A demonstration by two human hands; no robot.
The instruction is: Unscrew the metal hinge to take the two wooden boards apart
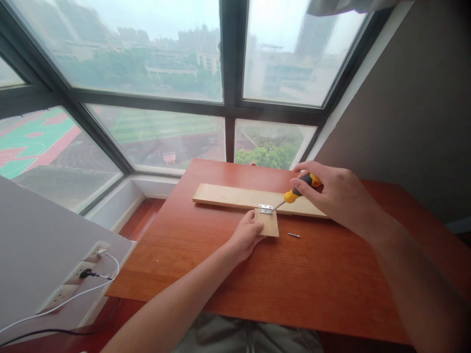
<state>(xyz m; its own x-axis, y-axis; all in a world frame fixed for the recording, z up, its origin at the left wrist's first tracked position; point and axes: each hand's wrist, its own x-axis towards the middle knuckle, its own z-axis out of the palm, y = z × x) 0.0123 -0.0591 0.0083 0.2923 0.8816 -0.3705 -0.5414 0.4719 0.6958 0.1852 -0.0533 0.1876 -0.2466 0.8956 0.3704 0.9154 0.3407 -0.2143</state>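
Note:
My left hand [249, 234] grips a small wooden board [270, 227] by its left side, thumb on top. A silver hinge [265, 209] lies across the joint between this small board and a long wooden plank [228, 195] behind it. In my right hand [331, 193] is a screwdriver [290, 196] with a yellow and black handle. It slants down to the left, and its tip meets the right part of the hinge. Whether a screw sits under the tip is too small to tell. A loose screw [293, 235] lies on the table right of the small board.
The reddish-brown wooden table [176, 274] spreads under everything. Large windows [162, 132] stand beyond it, and a grey wall [415, 108] rises at the right. Wall sockets [83, 272] with plugged-in cables [117, 267] are at the lower left.

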